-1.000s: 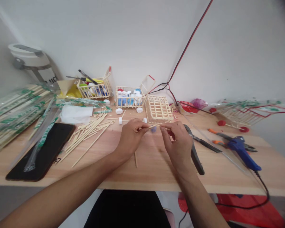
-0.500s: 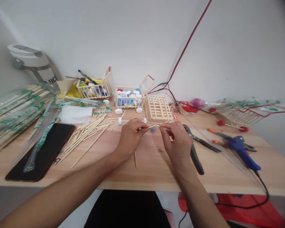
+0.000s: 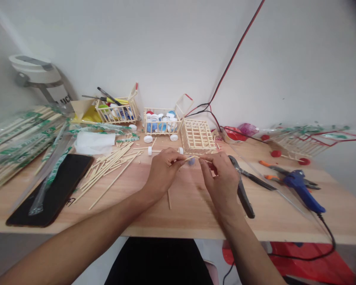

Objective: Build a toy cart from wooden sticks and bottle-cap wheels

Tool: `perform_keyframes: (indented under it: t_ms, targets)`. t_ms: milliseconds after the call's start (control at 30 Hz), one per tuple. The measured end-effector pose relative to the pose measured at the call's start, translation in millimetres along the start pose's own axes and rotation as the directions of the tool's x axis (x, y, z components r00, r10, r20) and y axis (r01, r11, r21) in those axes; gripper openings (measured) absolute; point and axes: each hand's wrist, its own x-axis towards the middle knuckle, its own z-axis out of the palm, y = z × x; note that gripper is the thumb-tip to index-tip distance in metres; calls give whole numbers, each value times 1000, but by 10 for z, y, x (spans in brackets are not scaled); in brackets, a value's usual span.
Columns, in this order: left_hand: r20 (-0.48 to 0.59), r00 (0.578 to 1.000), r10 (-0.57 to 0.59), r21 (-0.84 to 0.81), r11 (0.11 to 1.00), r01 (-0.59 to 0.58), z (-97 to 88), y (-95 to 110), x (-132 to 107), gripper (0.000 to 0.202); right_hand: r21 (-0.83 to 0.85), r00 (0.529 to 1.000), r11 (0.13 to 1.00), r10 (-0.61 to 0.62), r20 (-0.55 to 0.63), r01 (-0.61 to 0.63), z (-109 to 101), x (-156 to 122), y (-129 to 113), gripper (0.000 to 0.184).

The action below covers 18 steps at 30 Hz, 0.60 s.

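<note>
My left hand and my right hand meet over the middle of the wooden table, each pinching one end of a thin wooden stick. A small bluish piece sits just below the stick between the fingers. Right behind the hands stands an empty cage made of sticks. Black-handled pliers lie on the table beside my right hand. One short stick lies under my left wrist.
Loose sticks are piled left of centre, beside a black phone and bagged chopsticks. Two stick carts with caps and pens stand at the back. A blue glue gun lies at right, with its cable over the edge.
</note>
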Motion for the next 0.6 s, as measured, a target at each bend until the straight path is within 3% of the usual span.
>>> perform_keyframes:
  t_ms: [600]
  targets:
    - [7, 1000, 12, 12, 1000, -12, -5, 1, -6, 12, 0, 1000, 1000, 0, 0, 0, 4, -6, -6, 9]
